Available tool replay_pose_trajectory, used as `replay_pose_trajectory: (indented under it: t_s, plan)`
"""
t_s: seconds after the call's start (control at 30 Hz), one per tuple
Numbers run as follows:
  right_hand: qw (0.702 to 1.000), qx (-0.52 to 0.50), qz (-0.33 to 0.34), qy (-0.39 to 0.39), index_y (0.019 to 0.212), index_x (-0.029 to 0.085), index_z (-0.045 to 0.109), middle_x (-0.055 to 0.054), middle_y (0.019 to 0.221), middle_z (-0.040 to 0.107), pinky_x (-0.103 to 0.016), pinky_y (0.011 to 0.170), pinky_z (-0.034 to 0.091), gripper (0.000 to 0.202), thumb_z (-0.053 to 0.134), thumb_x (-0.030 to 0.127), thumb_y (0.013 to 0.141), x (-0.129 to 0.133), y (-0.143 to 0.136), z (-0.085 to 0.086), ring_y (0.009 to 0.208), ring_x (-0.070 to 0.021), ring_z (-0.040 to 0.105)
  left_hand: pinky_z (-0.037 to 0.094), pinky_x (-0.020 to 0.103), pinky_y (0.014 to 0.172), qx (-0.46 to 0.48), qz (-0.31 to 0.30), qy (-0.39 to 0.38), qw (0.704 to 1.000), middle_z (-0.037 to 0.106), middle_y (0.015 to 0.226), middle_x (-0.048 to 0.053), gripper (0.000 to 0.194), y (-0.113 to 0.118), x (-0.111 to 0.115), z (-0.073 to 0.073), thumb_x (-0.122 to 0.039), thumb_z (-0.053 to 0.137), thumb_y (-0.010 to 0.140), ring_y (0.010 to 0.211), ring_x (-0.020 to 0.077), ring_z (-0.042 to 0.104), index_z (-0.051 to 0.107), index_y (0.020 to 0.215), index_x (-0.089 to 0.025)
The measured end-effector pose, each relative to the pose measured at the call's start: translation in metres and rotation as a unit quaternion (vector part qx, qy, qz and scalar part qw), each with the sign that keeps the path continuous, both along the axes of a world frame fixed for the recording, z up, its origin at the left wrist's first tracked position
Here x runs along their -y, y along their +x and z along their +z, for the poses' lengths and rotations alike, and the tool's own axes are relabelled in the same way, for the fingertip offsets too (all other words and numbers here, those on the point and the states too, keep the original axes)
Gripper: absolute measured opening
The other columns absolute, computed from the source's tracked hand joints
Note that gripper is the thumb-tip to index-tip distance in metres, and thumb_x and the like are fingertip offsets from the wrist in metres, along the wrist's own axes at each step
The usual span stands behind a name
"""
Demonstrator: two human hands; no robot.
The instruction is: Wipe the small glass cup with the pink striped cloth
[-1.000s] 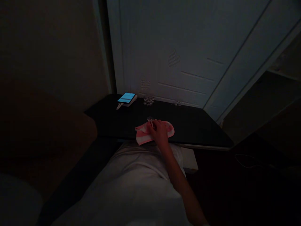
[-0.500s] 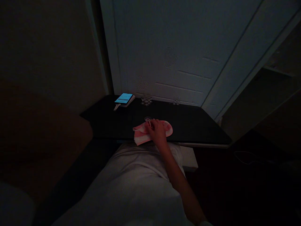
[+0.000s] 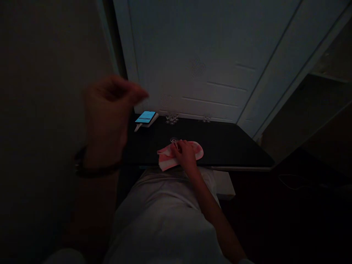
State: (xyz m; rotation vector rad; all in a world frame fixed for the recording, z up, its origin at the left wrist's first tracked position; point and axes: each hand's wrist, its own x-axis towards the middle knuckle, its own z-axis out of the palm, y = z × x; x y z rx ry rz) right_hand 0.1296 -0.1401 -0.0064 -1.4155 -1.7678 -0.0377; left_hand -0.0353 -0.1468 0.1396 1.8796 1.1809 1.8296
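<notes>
A pink and white sock (image 3: 166,161) lies at the front edge of the black tabletop, its rounded end to the right. Over it, my right hand (image 3: 187,154) is closed, finger and thumb pinching a clear round piece (image 3: 174,140) that looks like a suction-cup hook; its lower part is hidden by the fingers. My left hand (image 3: 107,110) is raised at the left, near the camera and slightly blurred, with a dark band on the wrist. Its fingertips are pressed together. Whatever they hold, if anything, does not show.
A lit phone (image 3: 145,117) rests on a white object at the back left of the black tabletop (image 3: 225,143). Several clear round pieces (image 3: 172,119) sit by the pale panel, and more (image 3: 206,119) stand farther right. A white box (image 3: 224,185) is below the front edge.
My left hand has come into view at the left, raised with its fingers together. My right hand stays over the sock; the view has shifted slightly.
</notes>
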Motion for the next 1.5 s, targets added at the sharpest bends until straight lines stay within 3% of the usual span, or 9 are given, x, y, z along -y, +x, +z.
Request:
replay_pose_trajectory:
  t_s: [0.13,0.23,0.3,0.37,0.63,0.73,0.93,1.07,1.5]
  plan:
    - [1.0,0.0,0.0,0.004,0.086,0.019,0.058,-0.004,0.083,0.058,-0.027,0.072,0.034,0.018,0.047,0.033,0.086,0.0,0.0,-0.001,0.08,-0.016,0.05,0.047,0.024,0.062,-0.019,-0.019,-0.067,0.997,0.063,0.064,-0.001,0.019,0.016,-0.019,-0.056,-0.031,0.067,0.063,0.065,0.0131,0.06,0.063,0.066,-0.013]
    - [1.0,-0.003,0.001,0.004,0.086,0.019,0.058,-0.004,0.085,0.058,-0.028,0.074,0.034,0.019,0.046,0.033,0.086,0.0,0.0,-0.002,0.082,-0.0162,0.05,0.048,0.023,0.058,-0.05,-0.038,-0.128,0.99,0.067,0.068,0.001,0.017,0.021,-0.033,-0.1,-0.031,0.068,0.06,0.066,0.0156,0.062,0.066,0.067,-0.017]
    - [1.0,-0.004,0.001,0.006,0.086,0.019,0.058,-0.004,0.086,0.058,-0.028,0.074,0.034,0.019,0.046,0.033,0.086,0.0,-0.001,-0.002,0.083,-0.0163,0.051,0.047,0.023,0.055,-0.068,-0.046,-0.157,0.984,0.068,0.069,0.001,0.017,0.02,-0.036,-0.118,-0.033,0.066,0.062,0.065,0.0166,0.062,0.066,0.069,-0.018]
    - [1.0,-0.005,-0.002,0.008,0.085,0.019,0.058,-0.004,0.085,0.058,-0.028,0.074,0.034,0.019,0.046,0.033,0.086,0.0,-0.001,-0.001,0.082,-0.0165,0.051,0.047,0.024,0.059,-0.093,-0.061,-0.162,0.981,0.069,0.072,0.002,0.018,0.02,-0.035,-0.127,-0.034,0.062,0.066,0.067,0.0171,0.063,0.067,0.071,-0.018]
    - [1.0,-0.029,0.003,0.0,0.084,0.018,0.056,-0.003,0.081,0.058,-0.028,0.071,0.036,0.01,0.05,0.026,0.081,-0.003,0.001,-0.005,0.077,-0.0163,0.051,0.049,0.027,0.072,-0.082,-0.146,-0.129,0.977,0.065,0.092,0.005,0.026,0.033,-0.037,-0.137,-0.029,0.06,0.07,0.083,0.017,0.061,0.06,0.093,-0.018]
    - [0.999,-0.045,0.022,-0.004,0.089,0.017,0.056,-0.002,0.083,0.06,-0.028,0.071,0.036,0.012,0.052,0.021,0.078,-0.004,0.003,-0.005,0.077,-0.0158,0.052,0.049,0.028,0.072,-0.109,-0.133,-0.12,0.978,0.063,0.095,0.006,0.025,0.037,-0.04,-0.14,-0.027,0.06,0.07,0.083,0.0171,0.06,0.06,0.094,-0.018]
    - [0.997,-0.065,0.048,-0.009,0.088,0.017,0.058,-0.002,0.08,0.061,-0.026,0.069,0.037,0.012,0.052,0.025,0.081,-0.003,0.005,-0.004,0.073,-0.0145,0.053,0.048,0.03,0.076,-0.11,-0.109,-0.117,0.981,0.064,0.093,0.006,0.02,0.035,-0.042,-0.141,-0.029,0.058,0.072,0.085,0.0184,0.06,0.062,0.089,-0.018]
    - [0.999,-0.031,0.029,0.009,0.081,0.018,0.062,-0.004,0.081,0.063,-0.028,0.076,0.036,0.014,0.05,0.023,0.084,-0.003,0.004,-0.004,0.079,-0.0161,0.054,0.047,0.03,0.08,-0.092,-0.101,-0.127,0.983,0.065,0.094,0.006,0.02,0.03,-0.043,-0.14,-0.029,0.057,0.073,0.088,0.0186,0.06,0.063,0.088,-0.017]
    - [0.999,0.031,0.012,-0.01,0.092,0.023,0.066,-0.005,0.092,0.059,-0.031,0.082,0.032,0.017,0.054,0.019,0.081,-0.002,0.001,-0.005,0.091,-0.018,0.051,0.047,0.027,0.068,0.053,-0.081,-0.14,0.985,0.064,0.085,0.004,0.027,0.025,-0.042,-0.145,-0.033,0.064,0.065,0.078,0.0171,0.06,0.063,0.085,-0.016]
